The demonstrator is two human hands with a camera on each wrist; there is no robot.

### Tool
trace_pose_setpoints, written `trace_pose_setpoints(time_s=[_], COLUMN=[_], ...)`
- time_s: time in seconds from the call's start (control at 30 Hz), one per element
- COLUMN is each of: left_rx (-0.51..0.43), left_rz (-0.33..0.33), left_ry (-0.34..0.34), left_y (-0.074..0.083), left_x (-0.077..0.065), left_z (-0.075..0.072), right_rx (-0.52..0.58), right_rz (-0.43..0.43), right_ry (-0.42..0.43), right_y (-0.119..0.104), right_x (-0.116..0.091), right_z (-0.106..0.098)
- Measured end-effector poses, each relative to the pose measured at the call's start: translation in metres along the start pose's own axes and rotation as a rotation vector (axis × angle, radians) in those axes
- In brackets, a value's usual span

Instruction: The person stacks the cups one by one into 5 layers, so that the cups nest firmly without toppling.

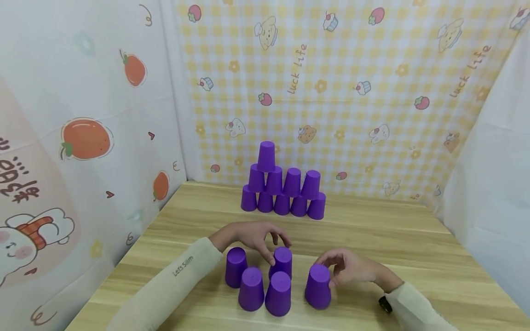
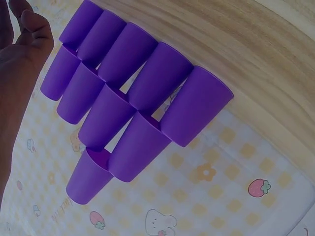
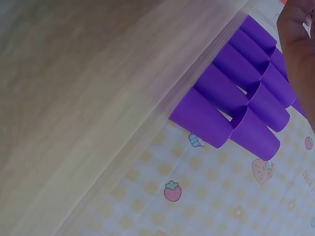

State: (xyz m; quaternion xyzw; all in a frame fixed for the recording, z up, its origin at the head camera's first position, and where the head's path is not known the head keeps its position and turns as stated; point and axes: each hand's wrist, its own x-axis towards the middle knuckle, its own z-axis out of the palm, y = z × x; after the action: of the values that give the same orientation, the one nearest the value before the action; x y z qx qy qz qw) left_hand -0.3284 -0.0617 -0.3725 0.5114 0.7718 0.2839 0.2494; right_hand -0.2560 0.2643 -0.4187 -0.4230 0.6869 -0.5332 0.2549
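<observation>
In the head view, my left hand arches over a purple cup, thumb at the cup's left side and fingers loosely bent just behind its top. To the right, my right hand grips another upside-down purple cup, thumb on its near right side and fingers behind it. Three more upside-down cups stand close by: a left one, a front middle one and a front right one. Both wrist views show only part of each hand at the frame's edge, with the held cup out of sight.
Behind the hands rises a stack of purple cups: a bottom row, a shorter second row, and a single cup on top at the left. The wooden table meets a patterned cloth at the back.
</observation>
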Motion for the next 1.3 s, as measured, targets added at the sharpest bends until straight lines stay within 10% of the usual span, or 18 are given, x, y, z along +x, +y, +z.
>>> trace_pose_setpoints(time_s=[0.53, 0.8, 1.3], left_rx=[0.04, 0.028, -0.079], left_rz=[0.001, -0.033, -0.148], left_ry=[0.092, 0.298, 0.836], left_y=[-0.006, -0.012, -0.009], left_x=[-0.005, -0.007, 0.0], left_z=[0.002, -0.002, -0.013], right_rx=[-0.119, -0.202, -0.241], right_rz=[0.031, 0.185, 0.255], right_ry=[0.436, 0.659, 0.823], right_y=[0.002, -0.003, -0.03], right_x=[0.016, 0.027, 0.049], right_z=[-0.005, -0.011, -0.026])
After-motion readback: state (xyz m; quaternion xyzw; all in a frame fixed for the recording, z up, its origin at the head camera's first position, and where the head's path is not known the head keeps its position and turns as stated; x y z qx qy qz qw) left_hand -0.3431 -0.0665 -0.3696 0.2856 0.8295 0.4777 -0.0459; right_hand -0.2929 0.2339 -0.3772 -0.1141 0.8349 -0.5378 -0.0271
